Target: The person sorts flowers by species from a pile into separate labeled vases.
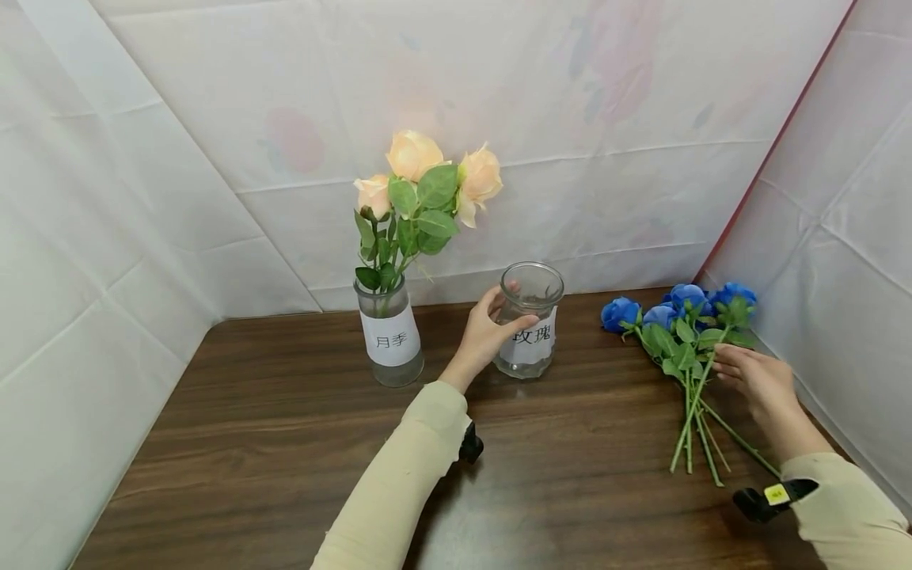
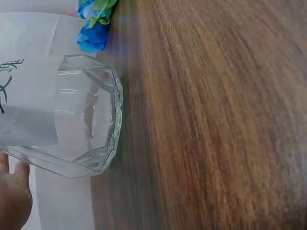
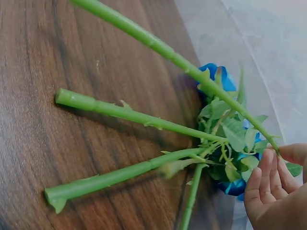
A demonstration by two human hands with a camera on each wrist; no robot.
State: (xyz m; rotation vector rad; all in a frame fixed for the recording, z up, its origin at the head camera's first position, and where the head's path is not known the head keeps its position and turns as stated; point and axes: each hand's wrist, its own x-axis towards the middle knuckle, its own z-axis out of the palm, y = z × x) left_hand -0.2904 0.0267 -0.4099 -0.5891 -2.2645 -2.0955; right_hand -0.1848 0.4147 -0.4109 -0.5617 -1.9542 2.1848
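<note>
My left hand grips a clear glass vase from its left side, thumb across the front by a white paper label. In the left wrist view the vase's faceted base shows close by, and part of the hand is at the lower left. Over at the right, my right hand pinches the green stem of a blue rose between thumb and fingers. That stem lies over several other blue roses, whose cut ends spread toward the front of the table.
A second glass vase, also labelled, stands to the left and holds peach roses with green leaves. The dark wooden table is bordered by white cloth at the back and sides.
</note>
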